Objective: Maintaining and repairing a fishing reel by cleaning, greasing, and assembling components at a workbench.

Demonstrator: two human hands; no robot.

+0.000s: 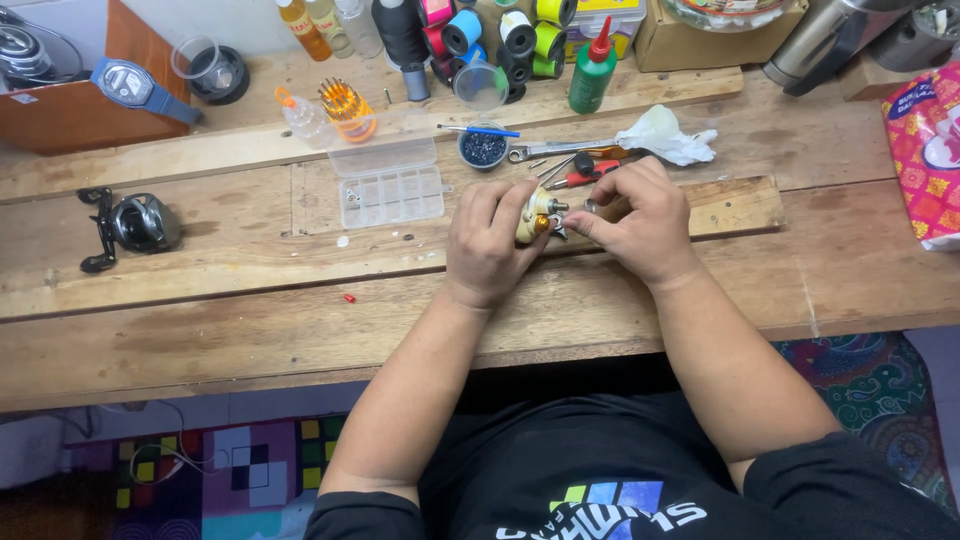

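Observation:
My left hand grips a small cream and gold fishing reel body over the wooden workbench. My right hand is pressed against the reel's right side, fingertips pinched on a small metal part by its shaft. What the right fingers hold is mostly hidden.
A black baitcasting reel lies at the left. A clear compartment box, a small dish of dark beads, a wrench and red-handled tools, crumpled tissue, a green bottle and line spools stand behind.

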